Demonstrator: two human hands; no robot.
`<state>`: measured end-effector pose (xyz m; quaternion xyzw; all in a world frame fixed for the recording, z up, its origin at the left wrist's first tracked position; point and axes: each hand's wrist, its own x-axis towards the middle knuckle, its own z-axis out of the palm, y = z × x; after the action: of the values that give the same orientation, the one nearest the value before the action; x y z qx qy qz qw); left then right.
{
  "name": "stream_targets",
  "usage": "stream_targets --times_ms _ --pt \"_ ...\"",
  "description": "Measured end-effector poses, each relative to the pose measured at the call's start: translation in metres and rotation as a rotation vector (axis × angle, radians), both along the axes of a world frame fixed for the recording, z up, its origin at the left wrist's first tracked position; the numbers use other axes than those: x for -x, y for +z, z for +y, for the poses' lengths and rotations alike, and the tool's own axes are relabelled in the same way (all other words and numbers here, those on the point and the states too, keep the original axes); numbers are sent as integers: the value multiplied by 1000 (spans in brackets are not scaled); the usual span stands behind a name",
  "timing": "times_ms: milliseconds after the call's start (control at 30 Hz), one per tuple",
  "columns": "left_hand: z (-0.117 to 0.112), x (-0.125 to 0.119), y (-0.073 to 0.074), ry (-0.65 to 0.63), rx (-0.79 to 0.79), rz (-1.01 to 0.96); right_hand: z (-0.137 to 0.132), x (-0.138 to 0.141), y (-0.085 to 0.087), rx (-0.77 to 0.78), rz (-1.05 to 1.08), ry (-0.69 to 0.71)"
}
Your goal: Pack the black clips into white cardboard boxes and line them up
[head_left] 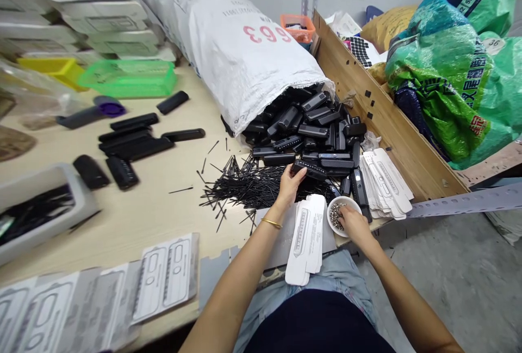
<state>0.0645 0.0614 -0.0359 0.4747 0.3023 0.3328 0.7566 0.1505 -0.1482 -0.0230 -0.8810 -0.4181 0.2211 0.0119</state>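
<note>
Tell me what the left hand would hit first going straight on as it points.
Probably the heap of black, oblong plastic cases, just beyond the held case in the left hand; exact depth is unclear.

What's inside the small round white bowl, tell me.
Small, shiny, silvery metal pieces lie inside the bowl; the right hand covers part of it, and anything underneath is hidden.

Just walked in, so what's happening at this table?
A person's left hand holds a black piece, while the fingers of the right hand dip into a white bowl of small metal parts. Similar pieces lie heaped at the mouth of a white sack, near a pile of thin black sticks.
</note>
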Motion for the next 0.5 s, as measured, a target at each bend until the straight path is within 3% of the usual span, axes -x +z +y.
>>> stream_targets --times_ms 133,300,400,500 --pt "-1 15 12 15 173 -103 -2 -8 -8 -150 19 -31" --pt "-7 41 23 93 565 -225 -4 -16 -12 -417 128 -116" --pt "-16 54 25 141 689 -217 5 -9 -10 -663 347 -193" --pt "-27 65 28 185 751 -217 21 6 -5 -831 702 -308"
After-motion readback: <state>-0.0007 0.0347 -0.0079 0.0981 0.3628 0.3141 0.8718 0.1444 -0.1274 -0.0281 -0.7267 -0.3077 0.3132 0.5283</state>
